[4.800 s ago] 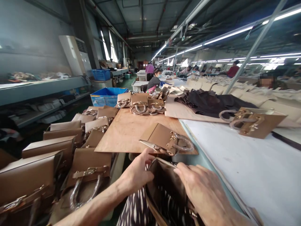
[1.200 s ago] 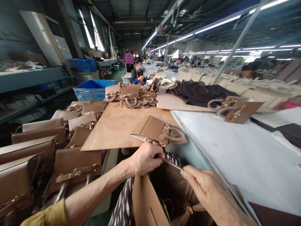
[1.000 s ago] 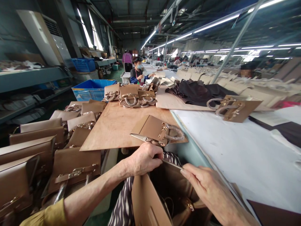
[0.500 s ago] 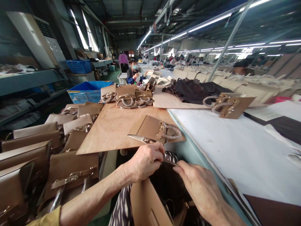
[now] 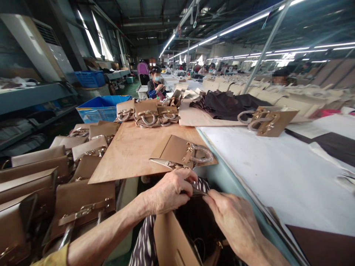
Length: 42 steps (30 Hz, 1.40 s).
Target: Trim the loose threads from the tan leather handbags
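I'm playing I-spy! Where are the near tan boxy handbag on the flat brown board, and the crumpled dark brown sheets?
Near tan boxy handbag (image 5: 177, 148), head view: flat side panel.
Crumpled dark brown sheets (image 5: 222, 106), head view: pile's middle.

No lettering legible (none at all).

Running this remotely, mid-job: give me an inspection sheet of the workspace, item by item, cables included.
Surface: tan board with a few faint marks; white-covered table beside it.
Job's things: open brown bag over the lap; its interior is mostly too dark to read.
Clutter: one bag lying on the board, others crowded at left; dark sheets heaped beyond the white cover.
Grippers: bare hands; left hand and right hand both pinch the open bag's rim.
Cables: nothing seen across the board; one looped cord hangs overhead.
Surroundings: blue crate behind the bags; masked person beyond.
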### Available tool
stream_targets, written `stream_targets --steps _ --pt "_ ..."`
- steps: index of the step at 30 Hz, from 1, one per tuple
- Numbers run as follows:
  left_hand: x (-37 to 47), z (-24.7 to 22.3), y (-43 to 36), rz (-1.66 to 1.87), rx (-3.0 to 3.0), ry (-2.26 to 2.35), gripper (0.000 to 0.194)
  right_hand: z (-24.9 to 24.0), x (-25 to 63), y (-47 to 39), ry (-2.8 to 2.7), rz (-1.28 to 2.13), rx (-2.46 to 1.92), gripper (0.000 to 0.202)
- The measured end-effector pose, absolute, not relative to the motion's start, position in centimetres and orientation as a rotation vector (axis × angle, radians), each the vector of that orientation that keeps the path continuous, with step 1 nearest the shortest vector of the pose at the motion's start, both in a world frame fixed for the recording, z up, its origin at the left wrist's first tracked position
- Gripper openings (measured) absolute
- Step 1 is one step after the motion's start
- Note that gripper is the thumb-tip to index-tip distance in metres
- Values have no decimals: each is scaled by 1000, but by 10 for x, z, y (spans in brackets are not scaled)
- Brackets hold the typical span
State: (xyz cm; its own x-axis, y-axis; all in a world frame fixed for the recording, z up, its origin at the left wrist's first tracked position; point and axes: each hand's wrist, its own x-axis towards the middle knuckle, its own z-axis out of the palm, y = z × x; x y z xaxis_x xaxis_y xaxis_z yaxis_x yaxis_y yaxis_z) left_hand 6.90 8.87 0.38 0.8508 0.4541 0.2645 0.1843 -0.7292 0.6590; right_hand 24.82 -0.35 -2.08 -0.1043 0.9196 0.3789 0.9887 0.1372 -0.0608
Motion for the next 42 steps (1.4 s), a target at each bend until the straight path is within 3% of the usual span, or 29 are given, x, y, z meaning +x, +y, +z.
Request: stream_targets --steps 7,21,24,28,33,42 --pt "73 2 89 492 2471 437 12 -19 243 -3 -2086 -255 -1936 21" --pt "81 -5 88 598 2287 737 16 -31 259 -3 -2119 -260 -1717 24" --pt "82 -7 89 615 2297 776 15 -30 259 -3 -2155 -274 -1707 4" --pt "83 -9 88 604 2337 816 14 -27 258 -4 -2205 -289 -1688 26" --pt "84 -8 85 584 2383 833 14 -21 249 -1 -2169 -310 -1787 12" --pt "84 -7 82 572 2376 892 12 -20 238 12 -2177 -61 -1886 16"
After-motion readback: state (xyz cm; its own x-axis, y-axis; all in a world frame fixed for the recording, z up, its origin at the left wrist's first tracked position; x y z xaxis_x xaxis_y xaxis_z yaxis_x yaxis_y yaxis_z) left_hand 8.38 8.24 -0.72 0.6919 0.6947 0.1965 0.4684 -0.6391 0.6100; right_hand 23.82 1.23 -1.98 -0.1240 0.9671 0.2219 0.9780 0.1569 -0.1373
